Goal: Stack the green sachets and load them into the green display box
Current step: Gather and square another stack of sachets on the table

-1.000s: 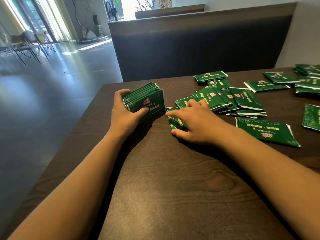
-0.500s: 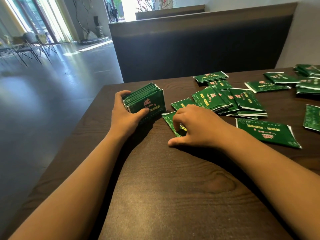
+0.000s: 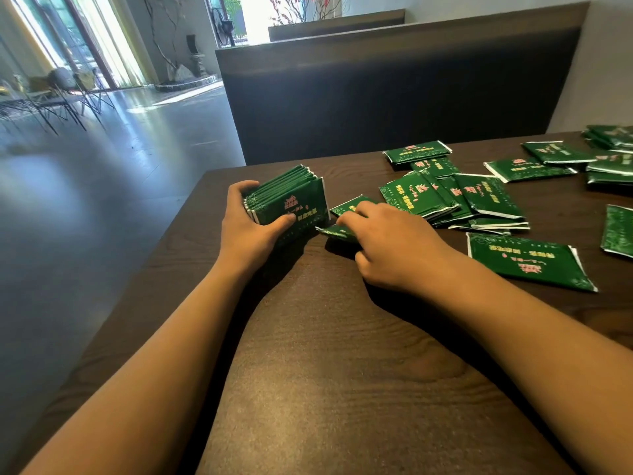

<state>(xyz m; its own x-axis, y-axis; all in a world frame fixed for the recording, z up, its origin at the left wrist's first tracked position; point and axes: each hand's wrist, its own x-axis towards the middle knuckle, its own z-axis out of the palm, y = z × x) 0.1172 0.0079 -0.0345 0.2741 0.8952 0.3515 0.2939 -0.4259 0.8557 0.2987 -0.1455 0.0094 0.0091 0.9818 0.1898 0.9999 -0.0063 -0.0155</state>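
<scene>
Green foil sachets lie scattered over the dark wood tabletop [image 3: 325,371] as we gather them: our left hand [image 3: 250,231] keeps its grip clamped round an upright stack of sachets [image 3: 291,200] at centre frame, thumb across the front face. Our right hand [image 3: 394,245], which a second ago lay flat on a loose sachet [image 3: 337,231], has now curled and pinched it, dragging it left until its corner sits just beside the stack. We judge one more sachet is about to join the pile, with many left: an overlapping heap [image 3: 455,197] right of centre, a single sachet [image 3: 527,260] below it, more at the far right edge, partly cut off. No green display box appears in frame, and our right fingers hide most of the pinched sachet.
</scene>
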